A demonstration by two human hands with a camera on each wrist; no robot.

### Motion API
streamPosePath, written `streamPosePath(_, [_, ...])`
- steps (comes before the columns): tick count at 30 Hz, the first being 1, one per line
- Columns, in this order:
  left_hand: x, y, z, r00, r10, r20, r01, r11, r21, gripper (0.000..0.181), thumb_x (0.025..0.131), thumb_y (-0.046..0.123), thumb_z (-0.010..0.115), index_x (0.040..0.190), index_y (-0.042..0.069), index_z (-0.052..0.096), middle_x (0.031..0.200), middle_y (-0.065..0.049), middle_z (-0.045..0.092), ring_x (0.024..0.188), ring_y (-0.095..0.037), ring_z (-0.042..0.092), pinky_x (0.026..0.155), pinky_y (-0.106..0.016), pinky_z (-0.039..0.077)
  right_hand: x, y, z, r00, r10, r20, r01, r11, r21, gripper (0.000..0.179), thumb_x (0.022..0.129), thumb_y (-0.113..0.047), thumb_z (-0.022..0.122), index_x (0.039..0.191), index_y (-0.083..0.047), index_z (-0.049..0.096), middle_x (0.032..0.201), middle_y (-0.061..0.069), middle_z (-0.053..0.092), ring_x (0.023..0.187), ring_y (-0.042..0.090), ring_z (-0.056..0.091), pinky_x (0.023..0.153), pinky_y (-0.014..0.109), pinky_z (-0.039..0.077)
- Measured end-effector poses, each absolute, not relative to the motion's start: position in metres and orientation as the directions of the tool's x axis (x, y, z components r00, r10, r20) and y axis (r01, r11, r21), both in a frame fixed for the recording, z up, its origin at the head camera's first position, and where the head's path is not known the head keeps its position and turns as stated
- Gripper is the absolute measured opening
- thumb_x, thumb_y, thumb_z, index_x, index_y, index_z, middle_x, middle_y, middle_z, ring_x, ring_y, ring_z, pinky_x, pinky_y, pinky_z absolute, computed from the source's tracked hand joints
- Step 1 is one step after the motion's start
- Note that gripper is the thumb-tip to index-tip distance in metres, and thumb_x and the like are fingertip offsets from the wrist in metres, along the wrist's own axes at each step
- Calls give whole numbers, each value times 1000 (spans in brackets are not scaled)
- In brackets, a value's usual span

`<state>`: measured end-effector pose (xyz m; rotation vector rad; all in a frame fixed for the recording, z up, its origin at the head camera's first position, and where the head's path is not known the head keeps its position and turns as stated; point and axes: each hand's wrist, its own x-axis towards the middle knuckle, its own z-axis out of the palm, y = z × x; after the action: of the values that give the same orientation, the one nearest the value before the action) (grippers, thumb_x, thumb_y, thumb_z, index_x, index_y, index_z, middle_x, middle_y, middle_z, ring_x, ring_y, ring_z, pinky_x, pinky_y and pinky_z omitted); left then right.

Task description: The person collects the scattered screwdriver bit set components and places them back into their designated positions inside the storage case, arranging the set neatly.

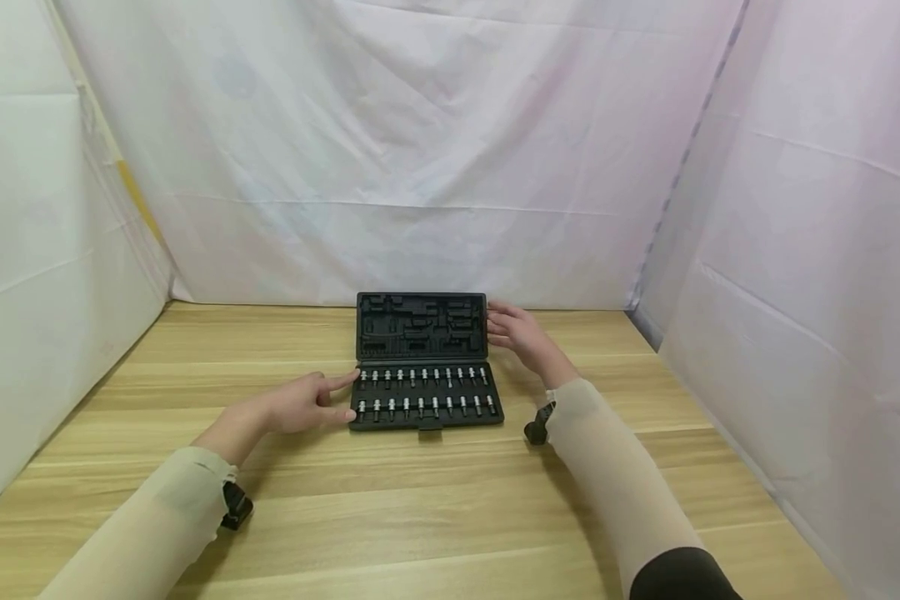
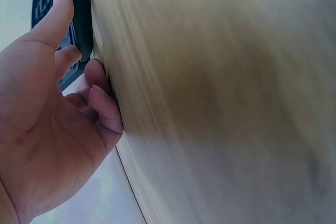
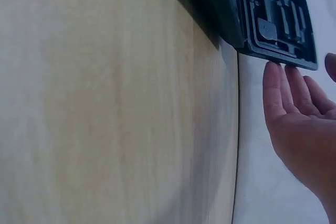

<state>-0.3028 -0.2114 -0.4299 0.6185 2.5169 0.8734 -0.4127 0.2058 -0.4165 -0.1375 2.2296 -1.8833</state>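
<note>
A black socket-set case [image 1: 429, 422] lies unfolded on the table, its lid [image 1: 423, 325] tilted up at the back with moulded, unfilled recesses. Two rows of silver bit sockets [image 1: 421, 408] stand in its base. At the base's left edge is my left hand [image 1: 300, 404], thumb and index finger stretched out to touch it; its other fingers are bent in the left wrist view. My right hand [image 1: 521, 333] has its straight fingers against the lid's right edge, and the right wrist view shows the fingertips [image 3: 273, 69] at that edge.
The case rests on a light wood-grain table [image 1: 420, 517]. White cloth hangs behind it [image 1: 405, 167] and along both sides. A black wrist device [image 1: 236, 506] sits under the left sleeve, another [image 1: 537, 425] under the right one.
</note>
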Motion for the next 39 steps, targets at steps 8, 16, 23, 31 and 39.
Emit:
streamPosePath(8, [-304,-212,-429,-816,535,-220,285,703,651,88,105,47,74,175,18,29,99,-10,51,83,-21,45,75,-36,43,-399,208,-405,-967,-240,-84,71,65,-995,60,120,-36,46,174,-16,31,174,17,40,158,40,44,131,59,34])
streamPosePath(16, [-305,-212,-429,-821,527,-222,273,703,657,86,105,45,74,174,20,30,92,-8,47,78,-20,43,72,-34,41,-387,209,-398,-973,-214,-83,61,108,-992,65,117,-47,51,168,-9,40,162,20,46,153,41,47,129,56,39])
streamPosePath(23, [-306,-214,-430,-811,543,-216,293,698,654,89,106,46,73,175,14,26,95,-9,51,81,-20,46,73,-35,43,-369,211,-395,-971,-234,-37,-8,188,-982,48,116,-38,56,149,-4,52,155,16,47,137,34,54,123,57,46])
streamPosePath(31, [-307,-222,-428,-854,503,-137,297,686,664,101,107,57,66,176,5,14,121,-11,66,106,-21,66,97,-46,55,-352,219,-392,-934,-356,-36,-65,266,-962,48,116,-28,56,157,-3,56,171,15,43,161,35,40,125,56,45])
streamPosePath(39, [-307,-217,-417,-884,467,9,337,625,704,74,116,57,45,177,22,24,162,-23,43,143,-42,54,111,-66,47,-336,231,-393,-912,-410,-4,-182,414,-892,39,113,-27,63,148,-12,66,159,12,58,143,35,61,123,58,45])
